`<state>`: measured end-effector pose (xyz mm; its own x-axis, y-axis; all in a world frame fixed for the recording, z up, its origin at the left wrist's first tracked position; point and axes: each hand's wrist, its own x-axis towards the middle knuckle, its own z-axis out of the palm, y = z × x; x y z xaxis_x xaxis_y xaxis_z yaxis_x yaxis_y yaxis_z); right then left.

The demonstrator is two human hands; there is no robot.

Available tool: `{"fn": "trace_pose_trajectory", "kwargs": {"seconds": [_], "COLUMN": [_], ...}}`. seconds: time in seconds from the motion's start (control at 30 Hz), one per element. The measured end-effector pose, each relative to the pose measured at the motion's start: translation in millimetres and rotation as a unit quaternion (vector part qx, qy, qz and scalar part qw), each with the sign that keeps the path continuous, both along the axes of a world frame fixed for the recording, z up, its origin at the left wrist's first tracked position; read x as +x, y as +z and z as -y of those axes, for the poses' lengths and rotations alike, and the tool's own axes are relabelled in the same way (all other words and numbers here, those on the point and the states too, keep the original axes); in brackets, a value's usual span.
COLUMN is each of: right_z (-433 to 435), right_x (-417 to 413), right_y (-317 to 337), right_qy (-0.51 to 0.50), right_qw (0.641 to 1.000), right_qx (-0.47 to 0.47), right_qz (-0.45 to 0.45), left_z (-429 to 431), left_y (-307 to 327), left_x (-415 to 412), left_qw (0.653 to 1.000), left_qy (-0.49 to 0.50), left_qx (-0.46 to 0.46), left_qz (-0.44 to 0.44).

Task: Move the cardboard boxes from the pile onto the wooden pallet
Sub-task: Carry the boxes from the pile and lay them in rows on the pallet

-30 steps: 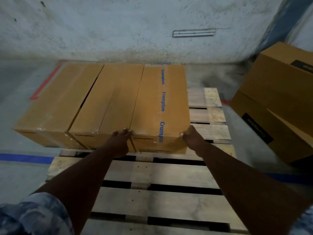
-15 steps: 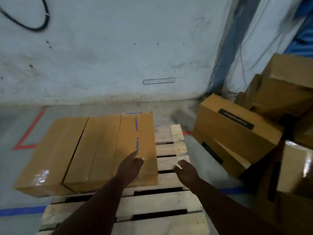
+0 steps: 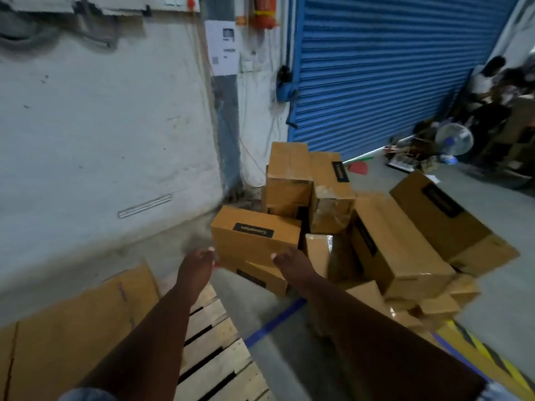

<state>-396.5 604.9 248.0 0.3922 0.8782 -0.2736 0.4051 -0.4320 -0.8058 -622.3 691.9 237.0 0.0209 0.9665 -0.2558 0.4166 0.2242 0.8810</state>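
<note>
Now I am holding both arms out ahead of me, and neither grip is closed on anything: my left hand [image 3: 194, 267] is hanging loose with the fingers apart over the far edge of the wooden pallet [image 3: 215, 351], and my right hand [image 3: 292, 266] is likewise empty, fingers relaxed, showing in front of the nearest box [image 3: 254, 234]. Whether that hand is touching the cardboard I cannot tell; the picture is blurred there.

That box is lying flat with a black label on its top, resting on another box [image 3: 260, 277] on the grey floor [image 3: 260, 302]. Behind and to the right of it the pile of cardboard boxes [image 3: 390, 227] is sprawling in a jumble, some upright against the white wall [image 3: 101, 134], others tilted and leaning on one another. A blue roller shutter [image 3: 390, 68] is standing behind the pile.

Down at my left, boxes already on the pallet [image 3: 75, 322] are lying side by side, covering its far part, while bare slats are showing near my left forearm. A blue floor line [image 3: 275, 321] is running between the pallet and the pile. A white fan [image 3: 454, 140] is sitting far off to the right.
</note>
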Motion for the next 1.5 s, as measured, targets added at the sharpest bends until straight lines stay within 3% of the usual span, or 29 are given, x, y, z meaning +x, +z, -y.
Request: {"fn": "trace_pose_trajectory", "kwargs": {"seconds": [0.1, 0.27, 0.5, 0.8, 1.17, 1.5], "right_z": [30, 85, 138, 151, 33, -201], "right_x": [71, 185, 326, 414, 448, 519], "right_y": [24, 57, 65, 45, -18, -133], "right_qy": [-0.031, -0.113, -0.141, -0.158, -0.143, -0.173], "right_qw": [0.999, 0.990, 0.984, 0.968, 0.961, 0.952], "right_qx": [0.035, 0.075, 0.098, 0.117, 0.090, 0.042], "right_qz": [0.018, -0.039, -0.035, -0.158, -0.218, -0.247], "left_z": [28, 62, 111, 114, -2, -241], "left_y": [40, 71, 76, 71, 34, -79], "left_x": [71, 186, 322, 412, 485, 566], "left_qw": [0.999, 0.995, 0.993, 0.992, 0.987, 0.988], "left_qy": [-0.047, -0.097, -0.112, -0.125, -0.147, -0.134], "left_qx": [0.002, 0.028, 0.015, 0.031, 0.039, -0.013], "left_qz": [0.022, 0.013, 0.022, -0.006, -0.059, -0.076]}}
